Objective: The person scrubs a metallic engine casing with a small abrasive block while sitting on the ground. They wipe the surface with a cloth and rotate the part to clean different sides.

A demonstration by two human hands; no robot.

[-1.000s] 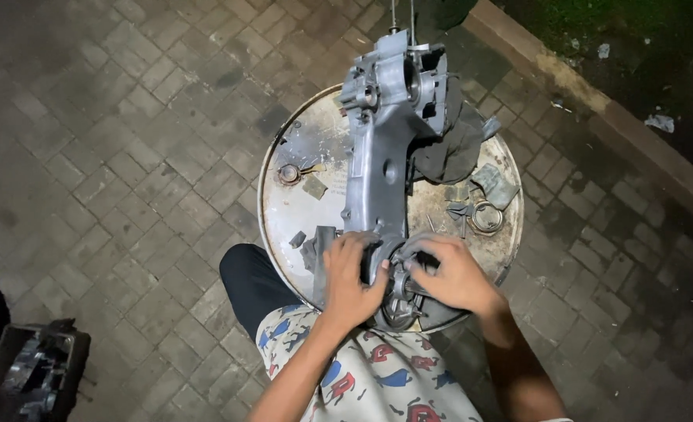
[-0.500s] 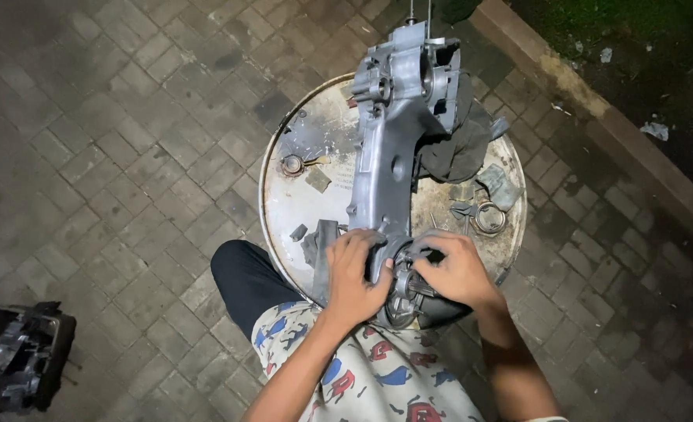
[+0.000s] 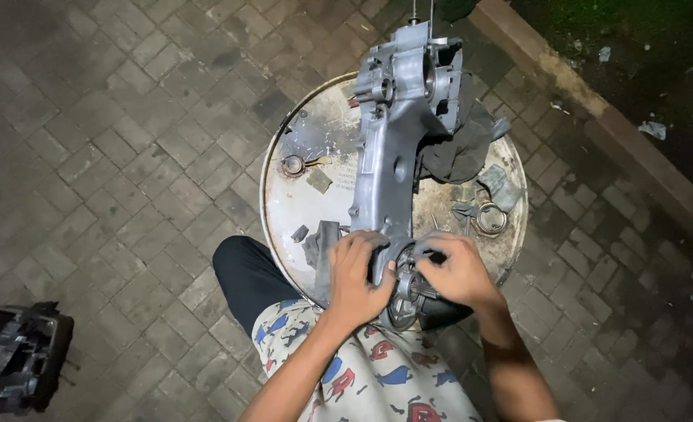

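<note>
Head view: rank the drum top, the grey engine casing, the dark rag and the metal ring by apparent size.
1. drum top
2. grey engine casing, though it stands nearer the camera
3. dark rag, partly hidden behind the casing
4. metal ring

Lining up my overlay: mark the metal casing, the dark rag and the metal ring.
metal casing (image 3: 383,168), head view, mid body.
dark rag (image 3: 460,148), head view, folded middle.
metal ring (image 3: 490,219), head view, its rim.

I see a floor of grey interlocking paving bricks (image 3: 112,156), lit unevenly against the dark. A raised concrete kerb (image 3: 596,117) runs diagonally at upper right, with dark littered ground (image 3: 643,55) beyond.
</note>
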